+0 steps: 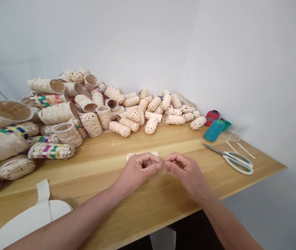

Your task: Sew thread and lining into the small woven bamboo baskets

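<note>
Here we are, right at the fingertips: the left hand and the right hand meet in a tight pinch on a tiny blue-tipped bit, too small for us to say exactly what it is, held between the hands above the bench. The other fingers curl in close together. Just behind the left hand we see a small pale woven piece, partly hidden, on the wooden table. Moving out to the right, there are scissors with pale green handles, two pale strips, a teal thread spool, a red spool, and a clear plastic container. Over to the left, a big heap of woven tubes runs along the wall, beside larger woven cylinders with coloured bands, and a white cutout lies near the left forearm.
</note>
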`<move>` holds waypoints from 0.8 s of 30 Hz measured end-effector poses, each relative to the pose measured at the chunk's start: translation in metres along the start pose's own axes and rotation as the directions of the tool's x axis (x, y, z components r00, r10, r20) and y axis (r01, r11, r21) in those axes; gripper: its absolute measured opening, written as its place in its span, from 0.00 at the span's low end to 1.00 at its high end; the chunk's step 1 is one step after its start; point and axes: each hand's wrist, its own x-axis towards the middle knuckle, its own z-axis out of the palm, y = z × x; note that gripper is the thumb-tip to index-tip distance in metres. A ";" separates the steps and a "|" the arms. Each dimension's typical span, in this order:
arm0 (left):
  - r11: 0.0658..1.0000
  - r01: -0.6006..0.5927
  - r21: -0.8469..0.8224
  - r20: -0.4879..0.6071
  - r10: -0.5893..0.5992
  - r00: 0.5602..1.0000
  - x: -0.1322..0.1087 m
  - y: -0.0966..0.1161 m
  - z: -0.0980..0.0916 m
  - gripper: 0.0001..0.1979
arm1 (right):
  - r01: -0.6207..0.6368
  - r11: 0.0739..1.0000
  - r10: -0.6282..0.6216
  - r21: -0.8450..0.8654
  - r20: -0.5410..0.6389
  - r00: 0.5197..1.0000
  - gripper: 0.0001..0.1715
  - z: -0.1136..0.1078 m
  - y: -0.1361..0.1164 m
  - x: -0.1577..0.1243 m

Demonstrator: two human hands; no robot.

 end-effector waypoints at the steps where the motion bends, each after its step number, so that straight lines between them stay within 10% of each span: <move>1: 1.000 0.000 -0.005 0.003 0.000 1.000 0.000 0.000 0.000 0.12 | 0.004 1.000 -0.004 -0.006 -0.001 1.000 0.10 0.000 0.000 0.000; 24: 0.986 -0.022 -0.166 -0.004 0.022 1.000 -0.003 0.005 0.003 0.14 | 0.056 0.998 -0.055 0.039 -0.029 0.998 0.10 0.005 0.002 0.002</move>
